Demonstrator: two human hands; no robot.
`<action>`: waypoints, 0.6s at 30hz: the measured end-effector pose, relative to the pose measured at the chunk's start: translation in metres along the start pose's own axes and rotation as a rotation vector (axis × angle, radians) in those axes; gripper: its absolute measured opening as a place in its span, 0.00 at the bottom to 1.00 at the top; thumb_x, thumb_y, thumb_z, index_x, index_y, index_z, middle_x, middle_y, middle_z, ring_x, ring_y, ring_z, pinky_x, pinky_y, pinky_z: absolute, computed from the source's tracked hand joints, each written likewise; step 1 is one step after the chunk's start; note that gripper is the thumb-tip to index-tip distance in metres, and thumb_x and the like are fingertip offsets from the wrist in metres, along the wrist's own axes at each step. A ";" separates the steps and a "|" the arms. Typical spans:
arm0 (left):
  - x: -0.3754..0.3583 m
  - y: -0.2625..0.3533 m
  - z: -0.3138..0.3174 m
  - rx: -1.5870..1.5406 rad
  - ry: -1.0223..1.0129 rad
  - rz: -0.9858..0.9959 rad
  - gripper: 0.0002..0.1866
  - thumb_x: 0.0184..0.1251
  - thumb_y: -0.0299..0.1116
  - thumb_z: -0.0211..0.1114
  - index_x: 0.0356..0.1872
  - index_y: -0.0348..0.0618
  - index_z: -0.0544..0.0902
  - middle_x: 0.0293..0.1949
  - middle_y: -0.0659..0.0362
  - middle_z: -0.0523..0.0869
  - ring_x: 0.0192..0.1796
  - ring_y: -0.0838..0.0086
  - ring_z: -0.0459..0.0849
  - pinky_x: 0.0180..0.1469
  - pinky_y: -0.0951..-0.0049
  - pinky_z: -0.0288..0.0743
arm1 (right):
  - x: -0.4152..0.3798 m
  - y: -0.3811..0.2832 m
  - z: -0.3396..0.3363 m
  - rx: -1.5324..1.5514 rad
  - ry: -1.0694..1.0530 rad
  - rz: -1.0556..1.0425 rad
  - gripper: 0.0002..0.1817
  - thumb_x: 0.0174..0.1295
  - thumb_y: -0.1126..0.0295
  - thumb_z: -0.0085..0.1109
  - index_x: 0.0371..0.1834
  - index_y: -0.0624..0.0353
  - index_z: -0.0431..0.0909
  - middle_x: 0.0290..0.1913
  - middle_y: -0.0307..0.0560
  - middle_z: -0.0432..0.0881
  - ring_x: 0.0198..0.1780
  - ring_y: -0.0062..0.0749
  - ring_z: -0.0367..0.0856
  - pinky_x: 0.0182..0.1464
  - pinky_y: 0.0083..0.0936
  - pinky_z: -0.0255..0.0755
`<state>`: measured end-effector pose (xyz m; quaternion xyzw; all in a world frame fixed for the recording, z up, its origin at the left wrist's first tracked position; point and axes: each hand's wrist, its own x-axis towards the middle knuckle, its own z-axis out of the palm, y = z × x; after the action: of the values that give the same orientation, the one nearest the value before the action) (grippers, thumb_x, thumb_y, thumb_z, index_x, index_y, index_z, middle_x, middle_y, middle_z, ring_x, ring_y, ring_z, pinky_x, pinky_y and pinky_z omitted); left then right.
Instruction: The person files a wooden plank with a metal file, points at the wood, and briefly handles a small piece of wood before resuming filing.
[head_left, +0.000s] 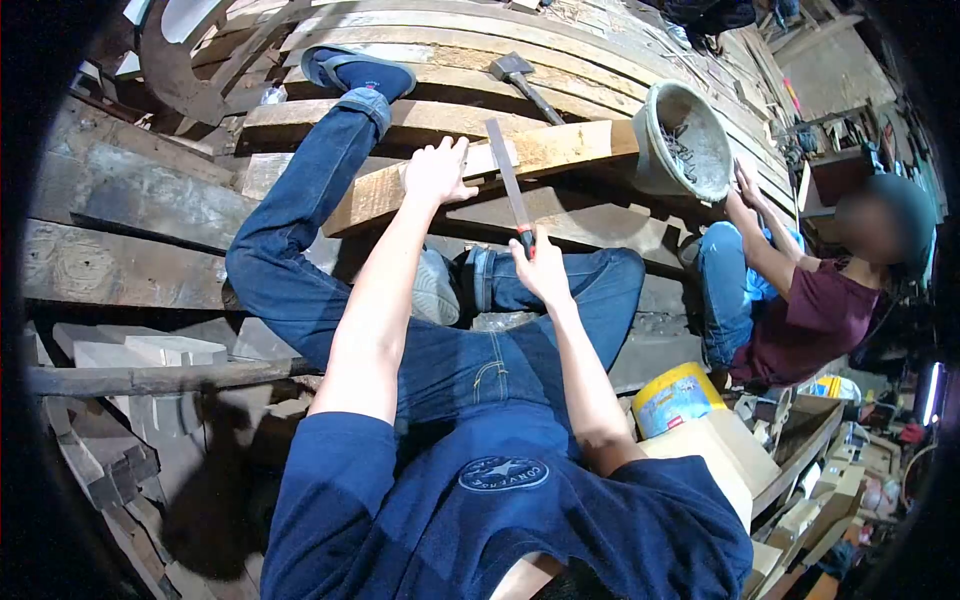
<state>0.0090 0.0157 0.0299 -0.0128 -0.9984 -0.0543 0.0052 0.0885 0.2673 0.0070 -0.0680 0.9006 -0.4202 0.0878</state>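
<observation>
My left hand [437, 172] presses down on a small pale wood piece [492, 158], its fingers over the piece and the thumb along its near side. That piece lies on a thick timber beam [572, 147] set crosswise in front of me. My right hand [543, 272] is closed around the red and black handle of a flat file [509, 180]. The long grey blade points away from me and overlaps the right part of the pale piece. My palm hides the piece's left part.
A grey bucket [648, 165] with metal bits inside stands at the beam's right end. Beyond the beam lies a hammer [515, 70] on planks. A co-worker [815, 315] sits at right, hands by the bucket. A yellow tub [650, 405] stands near my right elbow.
</observation>
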 end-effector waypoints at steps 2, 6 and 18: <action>0.000 -0.002 0.002 0.003 0.028 0.009 0.51 0.47 0.63 0.81 0.70 0.47 0.71 0.58 0.50 0.82 0.52 0.51 0.88 0.54 0.52 0.83 | -0.001 0.009 0.007 -0.137 0.016 -0.039 0.16 0.74 0.58 0.57 0.47 0.63 0.76 0.27 0.70 0.83 0.32 0.70 0.85 0.37 0.56 0.79; 0.001 0.002 0.000 -0.022 -0.034 -0.005 0.48 0.49 0.60 0.81 0.69 0.48 0.71 0.60 0.49 0.81 0.54 0.50 0.87 0.58 0.50 0.80 | 0.039 0.028 0.028 -0.187 0.043 -0.343 0.18 0.73 0.58 0.56 0.49 0.64 0.79 0.41 0.79 0.84 0.47 0.72 0.84 0.49 0.62 0.78; 0.000 0.001 -0.001 -0.042 0.032 0.011 0.46 0.47 0.59 0.82 0.63 0.45 0.73 0.55 0.49 0.83 0.51 0.49 0.89 0.53 0.51 0.85 | -0.028 0.023 0.019 -0.121 0.046 0.027 0.19 0.72 0.57 0.58 0.47 0.66 0.76 0.33 0.72 0.85 0.39 0.74 0.85 0.46 0.61 0.80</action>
<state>0.0093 0.0169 0.0312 -0.0177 -0.9968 -0.0752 0.0212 0.1184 0.2732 -0.0196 -0.0513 0.9270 -0.3652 0.0686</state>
